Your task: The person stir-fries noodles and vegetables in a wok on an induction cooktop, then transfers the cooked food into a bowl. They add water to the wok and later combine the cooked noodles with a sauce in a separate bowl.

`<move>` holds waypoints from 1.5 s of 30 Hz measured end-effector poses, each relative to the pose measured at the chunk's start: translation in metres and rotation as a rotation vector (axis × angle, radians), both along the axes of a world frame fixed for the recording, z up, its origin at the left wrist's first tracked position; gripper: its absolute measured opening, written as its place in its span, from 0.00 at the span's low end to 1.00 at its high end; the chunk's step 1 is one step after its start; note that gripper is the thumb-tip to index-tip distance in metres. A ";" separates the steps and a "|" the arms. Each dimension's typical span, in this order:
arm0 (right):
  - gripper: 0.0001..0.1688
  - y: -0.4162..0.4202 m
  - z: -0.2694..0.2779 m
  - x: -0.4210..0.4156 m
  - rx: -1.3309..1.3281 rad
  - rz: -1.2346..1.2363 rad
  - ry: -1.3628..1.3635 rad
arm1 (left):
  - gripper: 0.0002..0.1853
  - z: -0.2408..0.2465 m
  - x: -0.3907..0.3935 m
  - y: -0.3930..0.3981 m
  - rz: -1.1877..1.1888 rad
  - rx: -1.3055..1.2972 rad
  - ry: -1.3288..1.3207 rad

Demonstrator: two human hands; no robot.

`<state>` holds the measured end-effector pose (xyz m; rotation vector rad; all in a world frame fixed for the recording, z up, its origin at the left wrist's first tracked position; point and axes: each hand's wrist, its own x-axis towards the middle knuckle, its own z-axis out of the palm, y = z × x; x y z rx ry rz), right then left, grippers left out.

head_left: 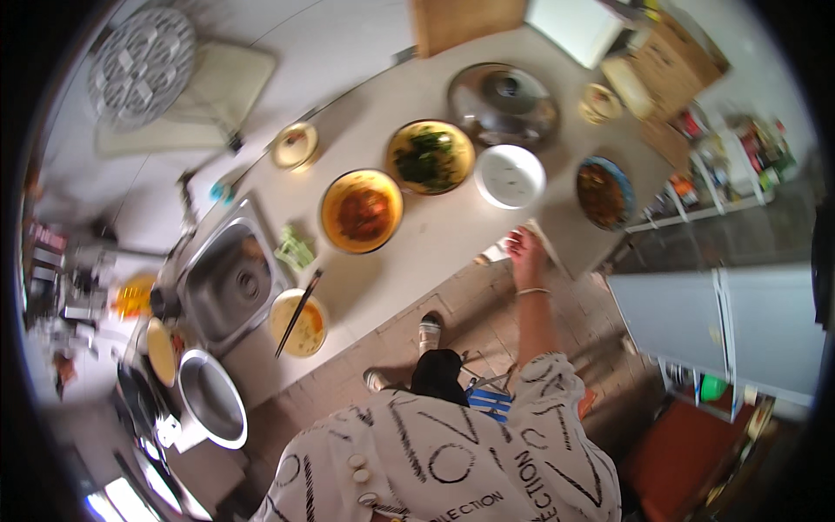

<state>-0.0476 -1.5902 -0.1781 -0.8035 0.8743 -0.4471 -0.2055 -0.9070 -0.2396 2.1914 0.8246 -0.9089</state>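
My right hand (524, 248) is at the counter's front edge, its fingers bent beside a pale flat piece (497, 252); blur hides whether it grips this. Just beyond the hand stands a white bowl (510, 176). Left of that, a yellow bowl of leafy greens (428, 156) and a yellow bowl with red food (363, 211) sit side by side. A blue-rimmed bowl of dark food (604, 193) is to the right. Chopsticks (299, 313) lie across a bowl of soupy food (306, 329) near the sink. My left hand is out of view.
The steel sink (228, 284) is at the left, with pale green vegetable pieces (295, 247) beside it. A domed metal lid (502, 107) and cardboard box (675, 65) stand at the back. Below the counter are a blue-striped stool (489, 399) and a metal basin (212, 399) off to the left.
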 end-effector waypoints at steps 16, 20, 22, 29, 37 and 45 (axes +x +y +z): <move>0.19 0.064 -0.002 0.154 0.253 0.449 -0.227 | 0.14 0.006 -0.103 -0.002 0.279 0.061 0.005; 0.16 0.070 -0.017 0.180 0.169 0.394 -0.201 | 0.14 0.002 -0.132 -0.005 0.337 0.050 -0.001; 0.16 0.071 -0.009 0.185 0.086 0.402 -0.441 | 0.14 0.004 -0.155 0.003 0.355 0.056 -0.007; 0.19 0.086 0.142 0.173 -0.405 0.357 -0.247 | 0.13 -0.010 -0.199 0.039 0.357 0.065 -0.024; 0.17 0.245 0.204 0.074 -0.427 0.803 -0.341 | 0.12 0.111 -0.044 -0.004 0.499 -0.588 -0.293; 0.17 0.453 0.222 -0.011 -0.401 1.290 -0.293 | 0.21 0.224 -0.003 0.020 0.405 -1.286 -0.664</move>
